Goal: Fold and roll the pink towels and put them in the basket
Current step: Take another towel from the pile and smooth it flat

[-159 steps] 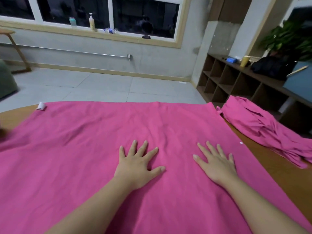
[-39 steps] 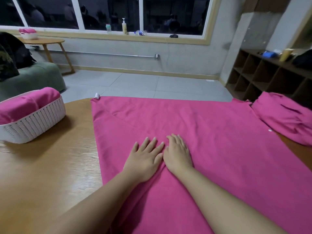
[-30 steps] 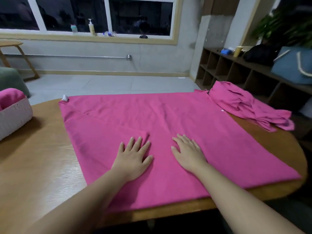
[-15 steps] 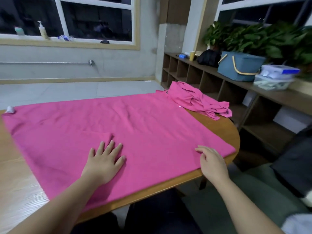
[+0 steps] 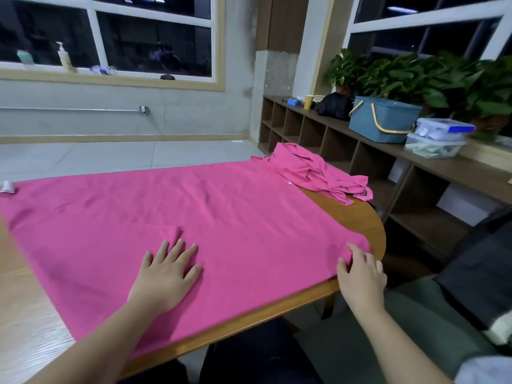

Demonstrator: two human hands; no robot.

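Pink towels: two are in view from the head camera. One, the spread towel [image 5: 221,217], lies flat across the wooden table [image 5: 357,214], its long axis running left to right in front of the person, its near edge along the table's near rim. A folded-over flap shows on its left part, the flap's corner just beyond the left hand. The second, a crumpled towel [image 5: 313,173], sits heaped at the far right of the table, touching the spread towel's far right corner.

The left hand [image 5: 166,275] rests open, palm down and fingers splayed, on the cloth near the middle of the near edge, pinning it. The right hand [image 5: 360,273] is at the towel's near right corner, by the table's curved rim, fingers curled onto the cloth; whether they have closed on the corner cannot be told. That corner lies directly under the right hand and well apart from the left, so the right hand looks the one placed to carry the right end over toward the left.

No white basket for the rolled towels appears in this view. A blue hamper [image 5: 385,121] stands on the shelf unit [image 5: 346,139] by the plants, well apart from the table; a small white tag [image 5: 7,187] marks the towel's far left corner.
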